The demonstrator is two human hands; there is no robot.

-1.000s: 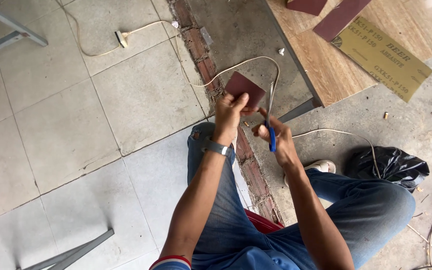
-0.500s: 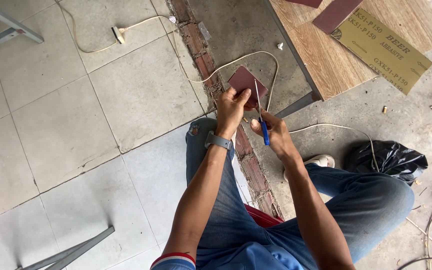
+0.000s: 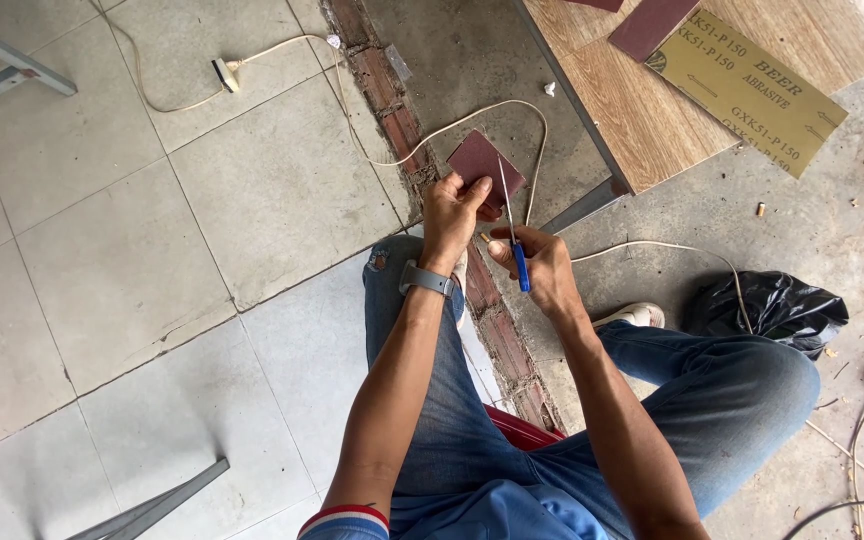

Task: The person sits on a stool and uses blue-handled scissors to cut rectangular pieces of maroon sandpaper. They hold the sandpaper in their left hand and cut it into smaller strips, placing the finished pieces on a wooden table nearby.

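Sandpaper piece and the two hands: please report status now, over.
Left hand grips dark red sandpaper piece. Right hand holds blue-handled tool, tip against the piece. White cable loops just behind; nothing blocks the hands.

Makeshift workshop: sandpaper sheets (image 3: pixel 757 90), wood board (image 3: pixel 642 110), rough concrete floor (image 3: pixel 802 260).

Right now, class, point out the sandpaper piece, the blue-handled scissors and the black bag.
sandpaper piece (image 3: pixel 480 160): head view, its dark red face.
blue-handled scissors (image 3: pixel 520 268): head view, the blue handle.
black bag (image 3: pixel 767 308): head view, its crumpled middle.
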